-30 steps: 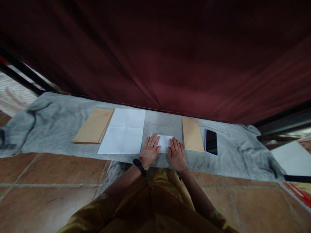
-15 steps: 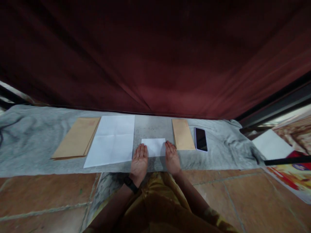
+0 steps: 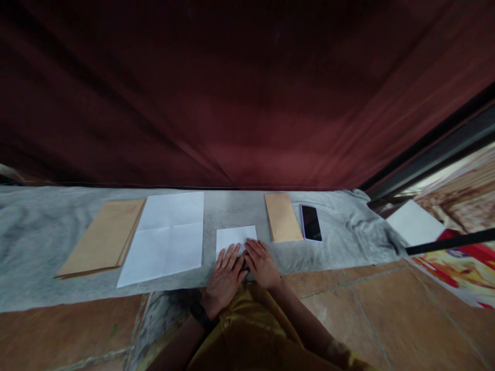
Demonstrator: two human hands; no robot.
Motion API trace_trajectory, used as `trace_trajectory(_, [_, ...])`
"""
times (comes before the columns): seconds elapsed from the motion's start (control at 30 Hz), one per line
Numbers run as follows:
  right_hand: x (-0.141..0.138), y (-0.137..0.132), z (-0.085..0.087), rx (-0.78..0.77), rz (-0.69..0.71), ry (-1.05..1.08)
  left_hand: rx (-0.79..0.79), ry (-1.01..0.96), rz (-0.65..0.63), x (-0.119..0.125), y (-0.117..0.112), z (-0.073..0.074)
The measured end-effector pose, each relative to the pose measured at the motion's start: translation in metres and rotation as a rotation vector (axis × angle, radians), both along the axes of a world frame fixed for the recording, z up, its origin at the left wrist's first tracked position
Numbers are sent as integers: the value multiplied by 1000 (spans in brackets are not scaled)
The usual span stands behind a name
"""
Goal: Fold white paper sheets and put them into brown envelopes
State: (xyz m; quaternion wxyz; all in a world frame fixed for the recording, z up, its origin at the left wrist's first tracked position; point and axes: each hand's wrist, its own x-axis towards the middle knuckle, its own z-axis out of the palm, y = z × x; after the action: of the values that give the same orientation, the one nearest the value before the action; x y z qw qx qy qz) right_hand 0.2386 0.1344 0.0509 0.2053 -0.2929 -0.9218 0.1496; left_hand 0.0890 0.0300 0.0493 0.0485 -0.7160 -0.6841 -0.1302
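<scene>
A small folded sheet of white paper [image 3: 235, 235] lies on the grey cloth in front of me. My left hand [image 3: 227, 275] rests palm down on its near left part, fingers spread. Beside it, my right hand [image 3: 263, 263] lies flat over the near right part, fingers stretched out, with the two thumbs close together. The near edge of the paper is hidden under my hands. To the left is a larger white sheet [image 3: 166, 237] with crease lines.
Brown envelopes [image 3: 102, 237] are stacked at the left. Another brown envelope [image 3: 283, 219] and a phone [image 3: 311, 223] lie at the right. The grey cloth [image 3: 344, 226] ends at the tiled floor [image 3: 348, 304]. A dark red curtain [image 3: 240, 129] hangs behind.
Both hands have moved from the sides of the small paper onto its near part, turning palm down and coming together. The whole view has shifted slightly.
</scene>
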Motion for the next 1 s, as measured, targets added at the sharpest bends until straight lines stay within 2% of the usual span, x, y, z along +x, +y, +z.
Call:
trace_trajectory(0.23, [-10,15,-3,-6,-154,-42,-5,4,-4,0,-2,0])
trace_trajectory(0.53, [-25,37,-2,1,-214,-8,-25,49,9,1,-4,-3])
trace_trajectory(0.6, [-26,35,0,-2,-185,21,-29,43,8,2,-4,-3])
trace_trajectory(0.8, [-19,12,5,-45,72,-3,-52,-2,6,2,-8,2])
trace_trajectory(1.0, [-4,-4,3,16,94,-78,-44,-2,42,-1,-20,-2])
